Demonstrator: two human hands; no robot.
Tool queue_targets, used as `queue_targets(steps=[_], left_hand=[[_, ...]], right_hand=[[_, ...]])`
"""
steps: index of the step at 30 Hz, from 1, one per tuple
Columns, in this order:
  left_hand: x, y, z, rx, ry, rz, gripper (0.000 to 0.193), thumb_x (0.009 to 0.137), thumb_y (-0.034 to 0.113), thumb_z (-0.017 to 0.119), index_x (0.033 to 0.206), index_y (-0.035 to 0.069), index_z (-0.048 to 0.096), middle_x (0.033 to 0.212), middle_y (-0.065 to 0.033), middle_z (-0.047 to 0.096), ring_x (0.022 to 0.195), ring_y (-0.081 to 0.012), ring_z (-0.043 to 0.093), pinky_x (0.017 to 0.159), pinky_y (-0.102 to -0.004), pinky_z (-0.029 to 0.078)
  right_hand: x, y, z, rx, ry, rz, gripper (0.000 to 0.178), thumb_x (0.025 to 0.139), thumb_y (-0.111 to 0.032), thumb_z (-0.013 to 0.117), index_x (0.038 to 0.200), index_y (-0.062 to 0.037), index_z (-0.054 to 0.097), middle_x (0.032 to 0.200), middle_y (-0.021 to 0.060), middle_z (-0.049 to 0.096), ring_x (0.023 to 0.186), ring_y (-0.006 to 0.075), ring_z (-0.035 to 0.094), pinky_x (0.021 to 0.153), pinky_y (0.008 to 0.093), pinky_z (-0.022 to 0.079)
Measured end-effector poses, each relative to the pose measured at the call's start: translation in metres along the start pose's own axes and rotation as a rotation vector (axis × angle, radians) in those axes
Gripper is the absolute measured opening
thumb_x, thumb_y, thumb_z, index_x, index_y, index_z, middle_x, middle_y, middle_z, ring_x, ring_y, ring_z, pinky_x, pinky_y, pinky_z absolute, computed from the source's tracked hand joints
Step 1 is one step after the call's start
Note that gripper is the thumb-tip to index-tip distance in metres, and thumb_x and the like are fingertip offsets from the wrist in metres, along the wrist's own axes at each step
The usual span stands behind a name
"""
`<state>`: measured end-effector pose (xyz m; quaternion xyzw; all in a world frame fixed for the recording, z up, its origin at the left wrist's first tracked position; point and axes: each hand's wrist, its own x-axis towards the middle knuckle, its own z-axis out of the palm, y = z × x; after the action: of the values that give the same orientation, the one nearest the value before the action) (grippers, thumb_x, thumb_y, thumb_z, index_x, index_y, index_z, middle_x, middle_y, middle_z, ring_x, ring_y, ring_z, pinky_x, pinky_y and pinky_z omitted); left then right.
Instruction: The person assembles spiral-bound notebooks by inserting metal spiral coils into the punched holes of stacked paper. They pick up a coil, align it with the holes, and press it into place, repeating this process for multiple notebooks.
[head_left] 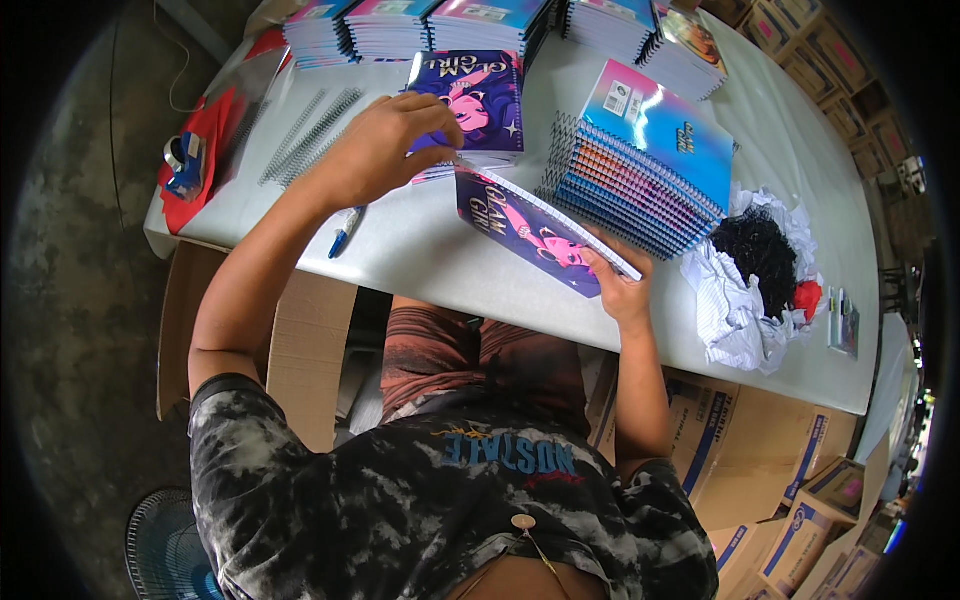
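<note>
My right hand [622, 286] grips a notebook [528, 236] by its lower right corner, thumb on the purple cover with a pink cartoon figure. The notebook is tilted above the table's front edge, its white page edge facing up and away. Close to its upper left corner is my left hand [395, 145], thumb and fingers apart; a touch on the corner cannot be made out. Just behind that hand lies a stack of notebooks with the same purple cover [490, 115], partly hidden by it. Loose metal spiral coils [318, 130] lie left of the stack.
Spiral-bound notebooks with blue-pink covers [665, 125] are piled at right; more stacks [480, 25] line the back. Crumpled paper with black tangled material [755, 250] lies far right. A blue marker [345, 235] and tape dispenser [184, 165] are at left. Cardboard boxes [750, 425] stand below the table.
</note>
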<state>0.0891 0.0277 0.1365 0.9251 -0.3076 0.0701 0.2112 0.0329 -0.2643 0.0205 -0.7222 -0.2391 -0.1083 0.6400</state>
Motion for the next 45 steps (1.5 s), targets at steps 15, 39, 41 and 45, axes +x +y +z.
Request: queue_targets(steps=[15, 39, 41, 45], left_hand=[[-0.002, 0.020, -0.007, 0.295, -0.067, 0.093, 0.029, 0.074, 0.020, 0.067, 0.097, 0.007, 0.057, 0.093, -0.0083, 0.058, 0.089, -0.0274, 0.056, 0.078, -0.0374, 0.044], [-0.053, -0.022, 0.052, 0.686, 0.816, 0.288, 0.097, 0.074, 0.076, 0.031, 0.126, -0.006, 0.032, 0.131, -0.0266, 0.009, 0.123, -0.0439, 0.008, 0.096, -0.0604, 0.004], [-0.084, 0.009, 0.076, 0.689, 0.531, 0.366, 0.089, 0.073, 0.075, 0.032, 0.111, -0.004, 0.045, 0.106, -0.0208, 0.033, 0.103, -0.0395, 0.032, 0.085, -0.0599, 0.023], [-0.056, -0.011, 0.065, 0.689, 0.790, 0.379, 0.078, 0.084, 0.064, 0.023, 0.125, -0.002, 0.029, 0.124, -0.0195, 0.022, 0.116, -0.0375, 0.027, 0.096, -0.0526, 0.016]], right_hand=[[-0.007, -0.002, 0.012, -0.050, -0.051, -0.003, 0.025, 0.080, 0.001, 0.060, 0.105, 0.0008, 0.063, 0.091, 0.0118, 0.067, 0.074, 0.0134, 0.062, 0.067, 0.0241, 0.048], [-0.018, -0.009, 0.052, -0.173, -0.015, -0.281, 0.032, 0.072, 0.008, 0.052, 0.102, 0.0026, 0.063, 0.099, 0.0159, 0.065, 0.087, 0.0262, 0.065, 0.075, 0.0306, 0.052], [-0.022, -0.013, 0.059, -0.215, -0.034, -0.242, 0.033, 0.071, 0.008, 0.053, 0.102, 0.0024, 0.062, 0.099, 0.0162, 0.065, 0.087, 0.0264, 0.065, 0.074, 0.0309, 0.052], [-0.022, -0.008, 0.056, -0.250, -0.031, -0.342, 0.034, 0.072, 0.005, 0.054, 0.105, 0.0029, 0.061, 0.099, 0.0172, 0.064, 0.086, 0.0273, 0.065, 0.072, 0.0308, 0.053]])
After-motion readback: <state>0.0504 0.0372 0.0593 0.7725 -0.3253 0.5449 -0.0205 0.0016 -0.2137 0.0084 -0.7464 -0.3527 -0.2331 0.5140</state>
